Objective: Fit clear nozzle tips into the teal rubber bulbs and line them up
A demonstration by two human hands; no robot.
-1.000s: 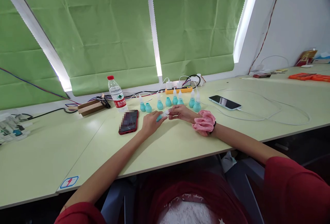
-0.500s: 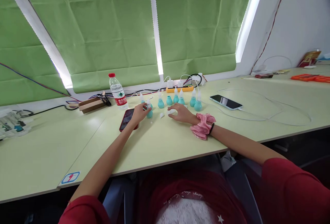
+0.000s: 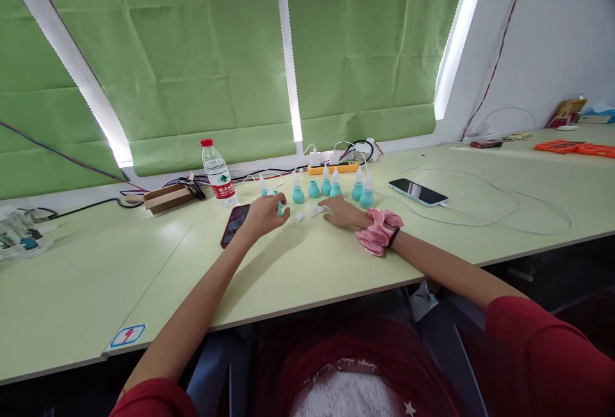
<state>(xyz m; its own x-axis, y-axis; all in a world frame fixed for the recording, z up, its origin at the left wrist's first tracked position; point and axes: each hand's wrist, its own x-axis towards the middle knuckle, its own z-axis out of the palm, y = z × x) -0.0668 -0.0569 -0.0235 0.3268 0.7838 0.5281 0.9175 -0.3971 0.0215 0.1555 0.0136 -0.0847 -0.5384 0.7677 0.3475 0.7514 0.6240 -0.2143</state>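
Note:
My left hand (image 3: 262,217) is over the table, thumb and index finger apart, just in front of a teal squeeze bulb (image 3: 279,207) that it partly covers. Another bulb's clear pointed nozzle (image 3: 262,183) rises behind the knuckles. My right hand (image 3: 342,211) rests low on the tabletop with its fingers apart. Small whitish translucent pieces (image 3: 315,211) lie just left of its fingertips, and one more small white piece (image 3: 300,217) sits between the hands. Behind them stand several teal bulbs with clear nozzles (image 3: 366,198), and one teal bulb without a nozzle (image 3: 314,189).
A dark phone in a red case (image 3: 234,225) lies beside my left wrist. Farther back are a water bottle (image 3: 220,177), a cardboard box (image 3: 168,198) and a yellow power strip (image 3: 334,168). On the right, a phone (image 3: 418,192) has a white cable (image 3: 500,220) attached.
My left hand has come off the bulb's nozzle and moved slightly toward me and right. My right hand has drawn back a little from the white pieces, which now lie uncovered.

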